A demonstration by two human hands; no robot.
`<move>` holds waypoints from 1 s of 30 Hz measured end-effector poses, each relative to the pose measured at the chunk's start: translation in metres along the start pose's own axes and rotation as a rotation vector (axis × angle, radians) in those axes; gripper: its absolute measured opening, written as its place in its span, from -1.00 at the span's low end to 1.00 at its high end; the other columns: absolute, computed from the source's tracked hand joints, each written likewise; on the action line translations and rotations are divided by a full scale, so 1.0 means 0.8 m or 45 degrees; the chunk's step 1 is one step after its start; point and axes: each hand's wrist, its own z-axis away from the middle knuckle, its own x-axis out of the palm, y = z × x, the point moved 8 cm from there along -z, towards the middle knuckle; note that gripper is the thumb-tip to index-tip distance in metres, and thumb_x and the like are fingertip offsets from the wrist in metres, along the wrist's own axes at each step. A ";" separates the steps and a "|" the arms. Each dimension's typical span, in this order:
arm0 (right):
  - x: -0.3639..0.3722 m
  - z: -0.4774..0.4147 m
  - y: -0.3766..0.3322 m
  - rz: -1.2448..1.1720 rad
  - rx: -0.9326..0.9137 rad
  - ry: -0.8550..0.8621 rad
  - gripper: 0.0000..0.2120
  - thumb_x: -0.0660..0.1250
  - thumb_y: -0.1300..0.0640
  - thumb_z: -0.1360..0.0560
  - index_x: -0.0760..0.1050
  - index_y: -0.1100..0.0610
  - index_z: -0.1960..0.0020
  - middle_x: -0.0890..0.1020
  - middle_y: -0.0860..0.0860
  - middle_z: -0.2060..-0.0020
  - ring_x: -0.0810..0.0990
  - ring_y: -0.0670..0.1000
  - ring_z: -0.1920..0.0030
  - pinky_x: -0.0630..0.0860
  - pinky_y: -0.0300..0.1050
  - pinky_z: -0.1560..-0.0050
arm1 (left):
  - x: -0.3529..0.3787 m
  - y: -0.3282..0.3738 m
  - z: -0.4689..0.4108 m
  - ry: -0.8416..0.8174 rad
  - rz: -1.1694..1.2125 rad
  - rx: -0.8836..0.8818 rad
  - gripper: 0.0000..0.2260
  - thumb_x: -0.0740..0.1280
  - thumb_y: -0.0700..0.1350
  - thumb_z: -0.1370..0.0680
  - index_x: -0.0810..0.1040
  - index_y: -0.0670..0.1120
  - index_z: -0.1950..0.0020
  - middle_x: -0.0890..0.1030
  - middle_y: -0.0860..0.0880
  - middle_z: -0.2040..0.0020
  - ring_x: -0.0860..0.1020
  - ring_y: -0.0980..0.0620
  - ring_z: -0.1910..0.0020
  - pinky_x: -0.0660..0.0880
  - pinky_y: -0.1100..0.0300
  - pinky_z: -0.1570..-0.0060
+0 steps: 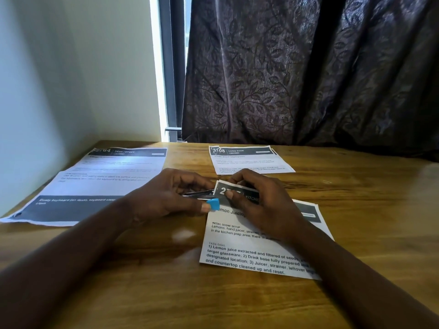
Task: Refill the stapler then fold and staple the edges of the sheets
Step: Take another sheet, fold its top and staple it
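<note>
My left hand grips a small stapler with metal jaws and a blue end, held at the top left corner of a printed sheet headed "Lemon Juicing". My right hand pinches that sheet's folded-up corner, which sits between or right beside the stapler's jaws; my fingers hide the exact contact. Much of the stapler is covered by my left hand.
A large unfolded sheet lies at the left of the wooden table. A folded sheet numbered 3108 lies at the back middle. A dark patterned curtain hangs behind the table, and a pale wall stands at the left.
</note>
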 end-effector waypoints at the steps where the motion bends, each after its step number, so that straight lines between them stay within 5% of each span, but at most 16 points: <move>1: 0.000 0.000 0.000 -0.003 -0.005 0.004 -0.91 0.39 0.00 -0.58 0.56 -0.04 -0.07 0.70 -0.10 0.17 0.66 -0.09 0.12 0.58 0.04 0.09 | 0.001 0.001 0.000 0.000 -0.028 0.005 -0.57 0.58 -0.08 -0.38 0.65 -0.14 -0.22 0.72 -0.11 -0.17 0.66 -0.10 -0.22 0.63 -0.05 -0.17; 9: 0.004 -0.003 0.001 -0.012 0.008 -0.013 -0.95 0.44 0.04 -0.55 0.62 0.00 0.04 0.66 -0.12 0.30 0.63 -0.11 0.23 0.59 -0.02 0.12 | 0.000 0.006 0.002 0.070 -0.059 -0.016 -0.61 0.54 -0.11 -0.35 0.65 -0.16 -0.15 0.75 -0.09 -0.08 0.70 -0.07 -0.14 0.66 0.01 -0.11; 14: 0.001 -0.004 0.000 -0.054 0.004 0.017 -0.96 0.50 0.09 -0.51 0.65 0.03 0.07 0.69 -0.09 0.32 0.66 -0.11 0.27 0.58 -0.15 0.17 | -0.001 0.002 0.002 0.086 -0.071 -0.035 -0.62 0.61 -0.09 -0.37 0.66 -0.14 -0.14 0.74 -0.10 -0.09 0.69 -0.10 -0.15 0.62 -0.13 -0.17; 30: 0.000 0.000 -0.015 0.014 -0.061 0.024 -0.82 0.42 -0.09 -0.52 0.65 0.01 0.04 0.69 -0.13 0.24 0.63 -0.10 0.21 0.58 0.02 0.13 | 0.001 0.003 -0.004 0.082 -0.145 0.047 -0.58 0.58 0.13 -0.30 0.70 -0.04 -0.07 0.73 -0.20 -0.01 0.66 -0.29 -0.12 0.54 -0.35 -0.11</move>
